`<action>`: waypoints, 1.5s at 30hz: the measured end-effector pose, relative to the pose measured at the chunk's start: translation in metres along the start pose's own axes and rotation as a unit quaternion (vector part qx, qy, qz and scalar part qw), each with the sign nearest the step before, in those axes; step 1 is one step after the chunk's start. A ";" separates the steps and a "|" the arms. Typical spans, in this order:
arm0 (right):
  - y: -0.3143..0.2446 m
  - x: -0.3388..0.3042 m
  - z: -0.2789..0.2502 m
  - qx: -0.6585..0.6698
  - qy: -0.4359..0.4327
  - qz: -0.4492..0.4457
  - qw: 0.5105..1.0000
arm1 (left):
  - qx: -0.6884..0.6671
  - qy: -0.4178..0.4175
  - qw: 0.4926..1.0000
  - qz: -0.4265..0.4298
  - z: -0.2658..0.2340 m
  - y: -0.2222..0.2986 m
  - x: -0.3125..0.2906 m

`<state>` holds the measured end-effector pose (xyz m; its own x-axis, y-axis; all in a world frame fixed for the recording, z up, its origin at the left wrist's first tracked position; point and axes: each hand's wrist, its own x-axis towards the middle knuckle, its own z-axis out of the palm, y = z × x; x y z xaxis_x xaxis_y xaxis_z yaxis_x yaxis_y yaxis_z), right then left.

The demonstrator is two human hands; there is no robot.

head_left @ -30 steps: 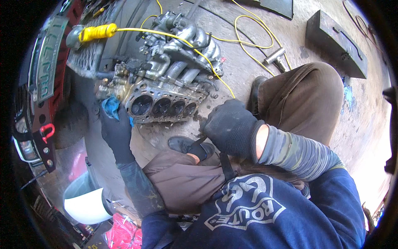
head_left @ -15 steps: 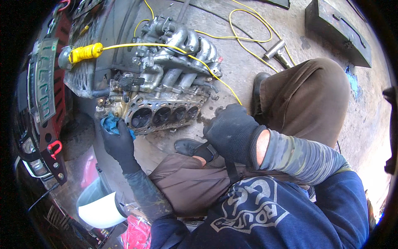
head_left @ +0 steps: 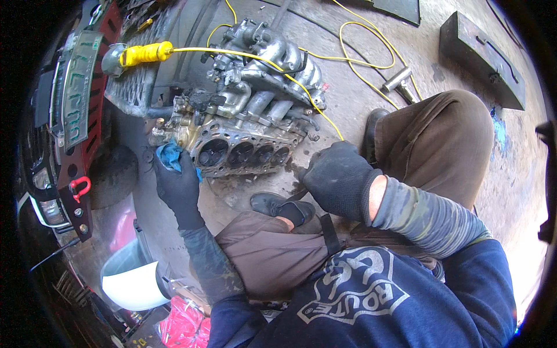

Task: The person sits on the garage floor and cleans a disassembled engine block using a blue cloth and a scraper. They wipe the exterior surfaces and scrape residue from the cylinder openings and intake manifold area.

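The person sits low on the concrete floor, bent over a greasy cylinder head that lies just ahead and a little to the left, its row of four dark, round chambers facing the near side. The intake manifold sits joined to it on the far side, its silver runners curving over.

I see the left hand, in a black glove, with its fingers curled around a crumpled blue rag right by the near left corner of the head; whether the rag touches the metal I can't tell. The right hand, gloved too, is folded into a fist in front of the person. A yellow cord runs to it from a yellow grip on the far left, but I can't make out whether the fist holds the cord or merely hides it.

Beyond the right knee lie a silver metal tool and, farther right, a black toolbox. On the left is a vehicle's front end with a red shackle; a pink plastic bag lies near left.
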<state>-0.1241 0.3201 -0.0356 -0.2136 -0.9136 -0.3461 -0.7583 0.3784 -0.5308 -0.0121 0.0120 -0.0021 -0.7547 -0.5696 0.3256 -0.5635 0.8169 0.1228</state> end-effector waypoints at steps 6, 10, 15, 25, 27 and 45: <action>0.000 -0.004 0.000 -0.014 0.022 -0.011 1.000 | 0.018 0.014 1.000 0.013 -0.002 0.003 -0.001; 0.000 -0.006 0.001 -0.021 0.035 -0.010 0.999 | 0.036 -0.001 0.999 -0.002 0.000 -0.002 0.000; 0.001 -0.009 0.001 -0.019 0.050 -0.008 0.999 | 0.051 0.004 0.999 0.005 0.003 -0.007 -0.001; 0.002 -0.009 -0.004 -0.005 0.018 -0.007 1.000 | 0.028 -0.001 1.000 0.010 0.003 -0.008 -0.001; 0.002 -0.007 -0.002 -0.012 0.017 -0.006 1.000 | 0.034 0.016 0.999 0.018 0.003 -0.006 -0.001; 0.008 -0.006 0.012 -0.029 0.111 -0.056 0.992 | 0.007 -0.003 1.000 0.005 0.001 -0.004 0.000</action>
<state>-0.1217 0.3304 -0.0467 -0.2524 -0.9619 -0.1053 -0.8178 0.2702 -0.5082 -0.0098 0.0084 -0.0040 -0.7618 -0.5623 0.3216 -0.5608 0.8210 0.1070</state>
